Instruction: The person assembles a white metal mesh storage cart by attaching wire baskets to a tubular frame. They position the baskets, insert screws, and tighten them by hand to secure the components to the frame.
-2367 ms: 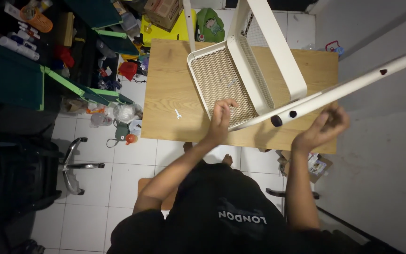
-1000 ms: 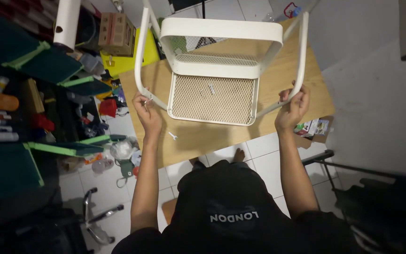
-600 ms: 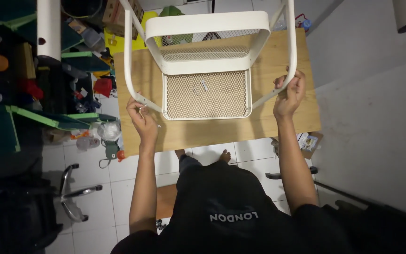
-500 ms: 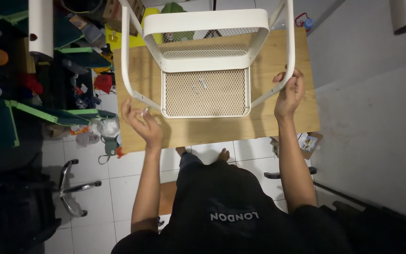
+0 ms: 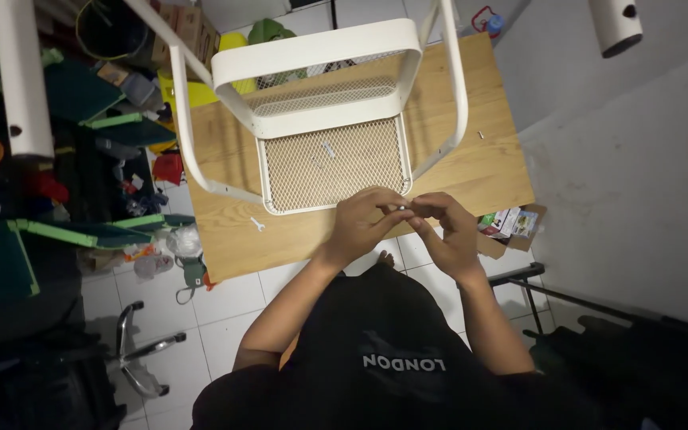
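Head view. Change since half a second ago: both hands have left the side tubes of the chair frame (image 5: 320, 103) and come together at the near right corner of its mesh seat.

Left hand (image 5: 364, 223): fingers curled, tips pinched toward a small dark part (image 5: 402, 208); kind too small to tell.

Right hand (image 5: 447, 231): fingers bent, tips meeting the left hand's at the same small part. Which hand bears it cannot be told.

Chair frame: white painted metal, round tube bent into smooth loops, broad rounded band across the far side, seat panel of fine perforated mesh, squarish with rounded corners. It stands on the counter (image 5: 487, 159), near the middle.

Counter: pale wood, visible straight grain, rectangular, matte.

Small white screw (image 5: 257, 224): lies on the counter left of the seat, apart from the frame.

White tube, left (image 5: 21, 80): plain cylinder with a dark hole in its side, close to the camera.

Floor (image 5: 224, 306): white glossy square tiles.
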